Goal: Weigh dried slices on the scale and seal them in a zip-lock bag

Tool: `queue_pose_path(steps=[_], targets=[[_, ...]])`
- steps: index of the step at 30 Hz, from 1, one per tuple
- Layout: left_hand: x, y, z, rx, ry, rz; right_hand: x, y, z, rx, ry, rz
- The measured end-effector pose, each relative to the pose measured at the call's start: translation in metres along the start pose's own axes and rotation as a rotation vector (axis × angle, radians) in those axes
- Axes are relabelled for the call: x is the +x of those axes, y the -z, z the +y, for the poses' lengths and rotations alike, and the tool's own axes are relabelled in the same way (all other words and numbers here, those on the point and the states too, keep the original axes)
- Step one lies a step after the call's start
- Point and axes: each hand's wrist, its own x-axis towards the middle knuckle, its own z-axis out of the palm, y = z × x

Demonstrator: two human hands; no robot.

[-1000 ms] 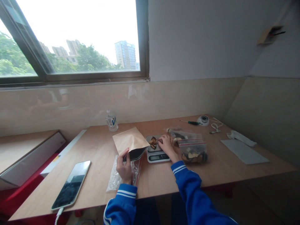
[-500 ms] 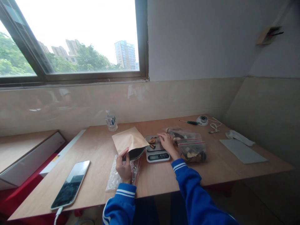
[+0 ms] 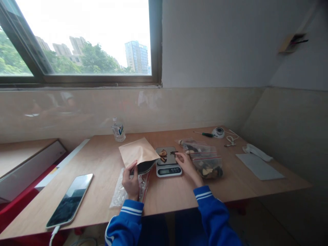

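My left hand (image 3: 131, 181) is closed on the edge of a brown kraft paper bag (image 3: 138, 150), its dark mouth open towards the scale. Just right of the bag stands a white digital kitchen scale (image 3: 169, 171). Brown dried mushroom pieces (image 3: 163, 153) lie on the left of its grey pan. At the pan's right side, my right hand (image 3: 186, 164) has its fingertips pinched at a small dark dried piece (image 3: 173, 152). Beside that hand are clear zip bags (image 3: 208, 167) of dried pieces.
A clear plastic bag (image 3: 118, 191) lies under my left hand. Left of it is a phone (image 3: 70, 200) on a cable. Farther back stand a water bottle (image 3: 118, 131), a screwdriver (image 3: 206, 134) and a white dome camera (image 3: 218, 132). White paper (image 3: 258, 166) lies at right.
The view has shifted slightly right. My right hand's fingers have drawn together at the dark piece on the pan's right side. My left hand still holds the paper bag.
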Motion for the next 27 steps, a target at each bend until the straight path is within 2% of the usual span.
queue_pose_path(steps=[8, 11, 13, 18, 27], targets=[[0.000, 0.001, 0.003, -0.006, 0.005, -0.003, 0.004, -0.023, -0.022, -0.090, -0.017, 0.009], [0.000, 0.000, 0.003, -0.015, 0.005, -0.017, 0.006, -0.029, -0.025, -0.138, 0.018, 0.099], [0.000, 0.000, 0.002, -0.021, 0.007, -0.027, 0.008, -0.030, -0.022, -0.141, 0.013, 0.144], [-0.001, 0.000, 0.000, -0.027, 0.014, -0.022, 0.012, -0.034, -0.016, -0.073, 0.026, 0.078], [0.000, 0.000, 0.002, 0.008, -0.010, -0.011, 0.001, -0.027, -0.022, -0.043, 0.014, 0.097]])
